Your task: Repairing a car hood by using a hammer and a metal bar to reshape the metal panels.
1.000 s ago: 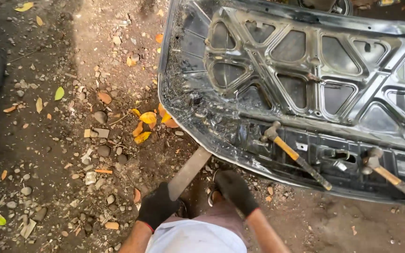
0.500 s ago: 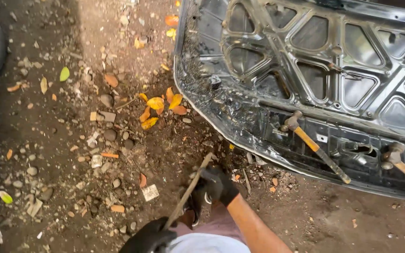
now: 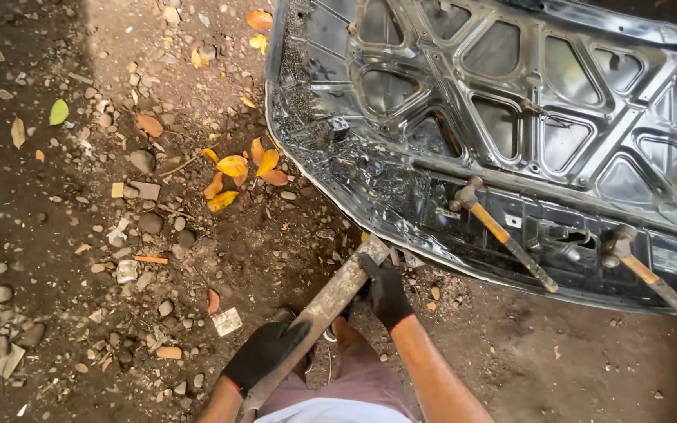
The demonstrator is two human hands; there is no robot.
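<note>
Bar: long flat metal bar (image 3: 324, 309), dirty and rust-stained, held slantwise over the dirt, its far end just short of the hood's near edge.
Left hand: black glove (image 3: 264, 354), closed round the bar low down, near the person's lap.
Right hand: black glove (image 3: 385, 291), closed on the bar near its upper end, thumb over the flat face.
Hood: upturned car hood (image 3: 511, 125), inner bracing showing, lying on the ground; its near-left corner is crumpled and rough.
Hammers: two lie on the hood along its near edge, one (image 3: 503, 235) mid-edge with a wooden handle, one (image 3: 652, 278) toward the right corner. Neither touched.
Ground: packed dirt (image 3: 80, 235) with pebbles, scraps and orange leaves (image 3: 237, 172) off the hood's left edge.
Contact: bar tip and hood edge look close; I cannot tell whether they touch.
Technique (judgement): keep both hands spread as now for leverage, flat face square to the bent lip, tip set against the crumpled edge rather than the bracing. Keep knees and feet out of the bar's line. Slipping off the lip is the main risk.
</note>
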